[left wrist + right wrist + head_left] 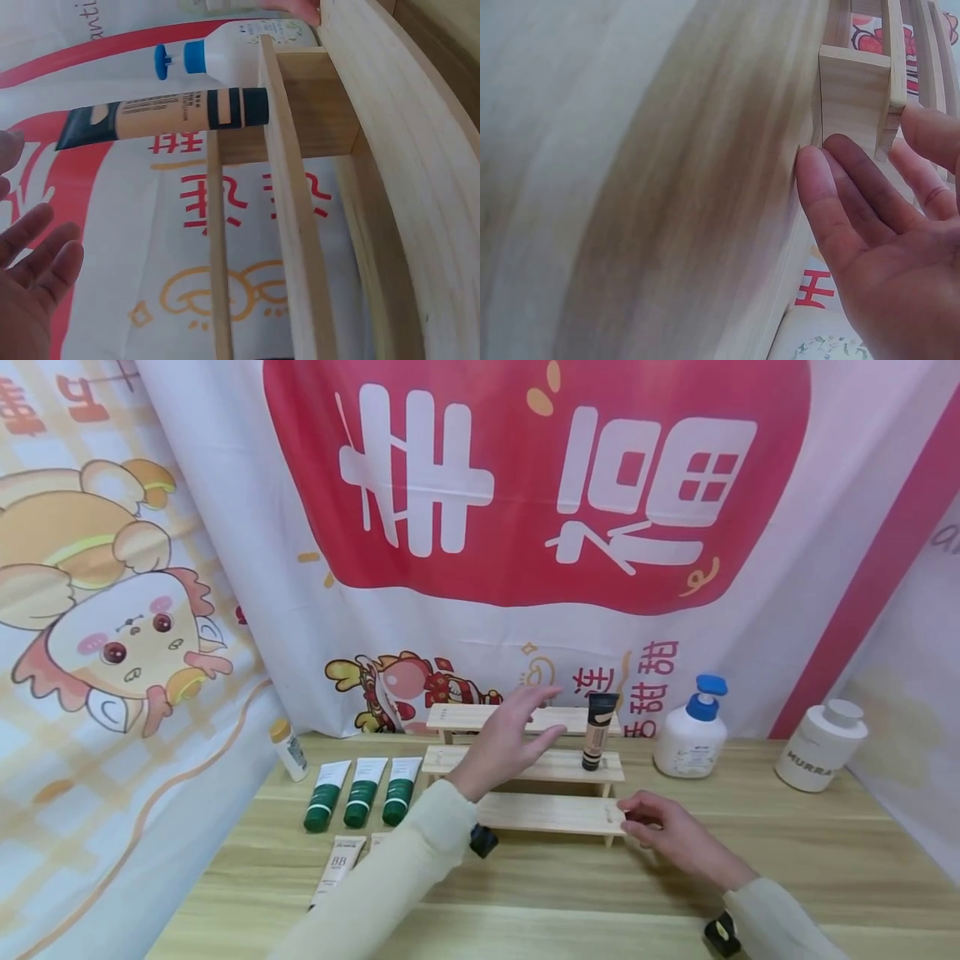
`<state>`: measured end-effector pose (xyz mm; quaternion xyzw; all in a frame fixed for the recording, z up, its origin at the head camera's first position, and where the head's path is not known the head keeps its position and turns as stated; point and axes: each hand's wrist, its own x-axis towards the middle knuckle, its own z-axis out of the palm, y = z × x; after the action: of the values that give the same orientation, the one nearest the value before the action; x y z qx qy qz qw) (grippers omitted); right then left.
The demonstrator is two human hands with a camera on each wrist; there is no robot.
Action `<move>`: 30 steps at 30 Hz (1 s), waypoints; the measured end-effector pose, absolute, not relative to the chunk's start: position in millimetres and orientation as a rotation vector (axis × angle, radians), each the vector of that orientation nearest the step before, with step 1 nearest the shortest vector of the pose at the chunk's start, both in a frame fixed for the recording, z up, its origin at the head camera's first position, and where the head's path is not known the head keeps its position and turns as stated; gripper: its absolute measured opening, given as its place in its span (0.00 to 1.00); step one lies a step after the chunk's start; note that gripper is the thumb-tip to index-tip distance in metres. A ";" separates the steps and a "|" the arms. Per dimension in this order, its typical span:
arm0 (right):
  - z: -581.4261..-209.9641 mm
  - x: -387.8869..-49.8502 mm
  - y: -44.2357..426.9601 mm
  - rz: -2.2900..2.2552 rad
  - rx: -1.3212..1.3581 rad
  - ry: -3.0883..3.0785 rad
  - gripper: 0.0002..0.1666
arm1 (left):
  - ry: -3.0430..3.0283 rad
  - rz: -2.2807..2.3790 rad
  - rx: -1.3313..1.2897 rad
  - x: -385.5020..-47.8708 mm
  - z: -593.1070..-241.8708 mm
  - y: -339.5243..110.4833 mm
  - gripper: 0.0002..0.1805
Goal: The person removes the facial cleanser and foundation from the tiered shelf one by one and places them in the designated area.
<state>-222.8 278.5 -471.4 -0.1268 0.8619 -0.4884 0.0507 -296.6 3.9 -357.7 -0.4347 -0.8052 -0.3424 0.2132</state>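
A three-tier wooden display rack (pixel 547 812) stands on the table. On its middle step, near the right end, a beige and black cosmetic tube (pixel 597 732) stands upright on its cap. My left hand (pixel 501 745) hovers above the rack, left of that tube, fingers spread and holding nothing. The left wrist view shows a gap between the fingers (pixel 64 266) and the tube (pixel 169 116). My right hand (pixel 678 837) is at the right end of the lowest step. In the right wrist view its thumb (pixel 930 133) lies against the step's corner, the other fingers loosely extended.
Three green and white tubes (pixel 362 793) stand left of the rack. A BB cream tube (pixel 337 864) is nearer, partly behind the left sleeve. A small yellow-capped bottle (pixel 288 750) stands far left. Right of the rack are a blue-topped pump bottle (pixel 692 739) and a white jar (pixel 820 750).
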 end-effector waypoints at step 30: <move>-473.8 -225.4 279.5 -1.445 -0.365 2.653 0.15 | -2.117 -1.014 -1.229 -311.3 -383.5 73.7 0.30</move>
<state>-225.4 279.5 -473.8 -0.1199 0.8708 -0.4743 0.0493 -311.3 73.7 -383.5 -0.4498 -0.7750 -0.3711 0.2434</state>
